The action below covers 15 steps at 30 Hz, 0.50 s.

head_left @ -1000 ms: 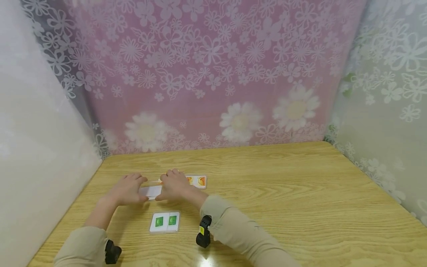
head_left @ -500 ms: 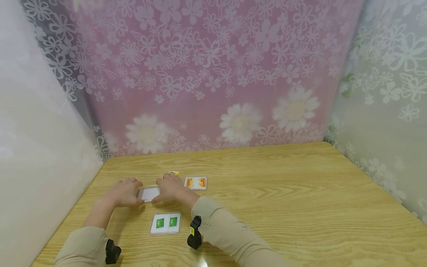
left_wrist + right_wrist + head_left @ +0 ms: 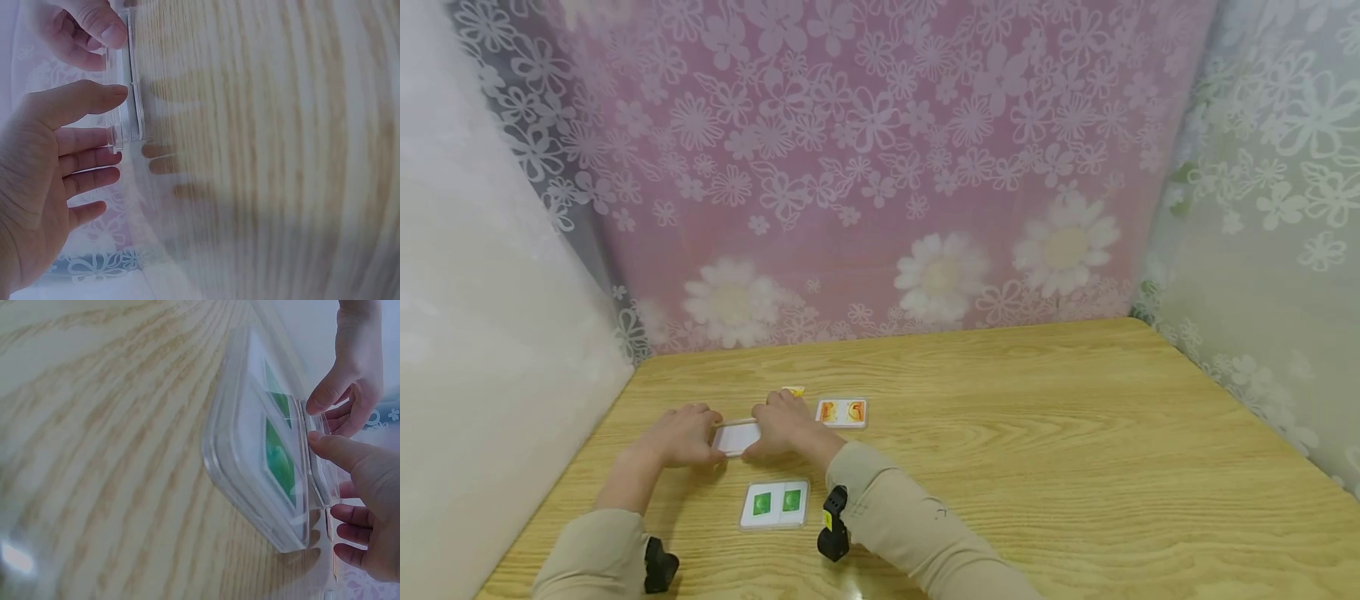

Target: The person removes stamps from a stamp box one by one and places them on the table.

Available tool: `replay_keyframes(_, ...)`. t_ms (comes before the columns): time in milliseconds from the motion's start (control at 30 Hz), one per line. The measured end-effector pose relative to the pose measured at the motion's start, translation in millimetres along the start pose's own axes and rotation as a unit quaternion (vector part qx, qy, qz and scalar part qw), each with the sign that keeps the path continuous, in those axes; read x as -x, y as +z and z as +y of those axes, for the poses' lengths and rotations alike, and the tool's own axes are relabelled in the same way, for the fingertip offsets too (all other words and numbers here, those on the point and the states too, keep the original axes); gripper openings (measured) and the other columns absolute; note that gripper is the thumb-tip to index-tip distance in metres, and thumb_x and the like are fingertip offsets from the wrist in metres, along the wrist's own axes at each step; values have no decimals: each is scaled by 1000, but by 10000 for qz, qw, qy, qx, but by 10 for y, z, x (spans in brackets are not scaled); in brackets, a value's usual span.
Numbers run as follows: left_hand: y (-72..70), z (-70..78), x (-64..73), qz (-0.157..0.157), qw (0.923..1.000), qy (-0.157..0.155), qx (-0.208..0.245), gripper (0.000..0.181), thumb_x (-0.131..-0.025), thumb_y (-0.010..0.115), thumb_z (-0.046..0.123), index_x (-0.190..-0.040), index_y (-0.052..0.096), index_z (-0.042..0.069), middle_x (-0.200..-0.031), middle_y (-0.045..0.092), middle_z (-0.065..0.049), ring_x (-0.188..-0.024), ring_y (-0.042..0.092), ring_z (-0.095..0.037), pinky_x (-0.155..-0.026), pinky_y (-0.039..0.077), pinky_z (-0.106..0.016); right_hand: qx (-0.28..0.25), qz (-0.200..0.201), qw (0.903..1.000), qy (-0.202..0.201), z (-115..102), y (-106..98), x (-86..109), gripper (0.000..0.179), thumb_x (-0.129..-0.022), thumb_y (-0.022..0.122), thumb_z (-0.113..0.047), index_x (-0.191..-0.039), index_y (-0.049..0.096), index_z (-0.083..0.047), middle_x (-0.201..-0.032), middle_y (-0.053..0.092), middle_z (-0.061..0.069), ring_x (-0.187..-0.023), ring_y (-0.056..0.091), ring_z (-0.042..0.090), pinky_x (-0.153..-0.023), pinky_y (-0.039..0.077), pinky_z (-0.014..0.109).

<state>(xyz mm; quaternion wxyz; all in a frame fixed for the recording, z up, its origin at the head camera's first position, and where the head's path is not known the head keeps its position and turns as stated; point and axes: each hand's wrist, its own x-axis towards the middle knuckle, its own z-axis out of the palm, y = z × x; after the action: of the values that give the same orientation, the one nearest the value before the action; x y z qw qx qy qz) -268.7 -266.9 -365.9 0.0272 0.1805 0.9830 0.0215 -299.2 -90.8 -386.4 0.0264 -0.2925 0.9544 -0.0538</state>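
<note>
Both hands are at a clear plastic card case (image 3: pixel 737 438) with a white face, on the left part of the table. My left hand (image 3: pixel 681 435) pinches its left end, thumb on the near edge and fingers at the far edge, as the left wrist view shows. Its right end is between the thumb and fingers of my right hand (image 3: pixel 782 427), which hides part of it. Nearer me lies a clear case with two green pictures (image 3: pixel 775 504), large in the right wrist view. To the right of the right hand lies a case with orange pictures (image 3: pixel 842 412).
Beyond the right hand a small yellow-marked piece (image 3: pixel 796 392) pokes out, mostly hidden. The wood-grain table (image 3: pixel 1037 450) stretches to the right. A pink flowered curtain (image 3: pixel 880 167) hangs behind it, with pale curtains at both sides.
My right hand has shifted slightly left, uncovering the orange-picture case and the yellow-marked piece. The white-faced case between the hands now looks flatter and more even. The left hand has barely moved.
</note>
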Motion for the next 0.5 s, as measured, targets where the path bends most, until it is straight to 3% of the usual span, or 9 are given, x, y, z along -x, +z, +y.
replay_keyframes(500,63,-24,-38,-48,10000,9,41,52,-69,71,34,-108,62,0,-99,59,-11,-93,56,-34,-83,41,-56,-15,-140,9999,48,6,-3,-8,61,-74,66,-61,-120,57,-23,-103,49,-5,-90,38,10,-77,36,24)
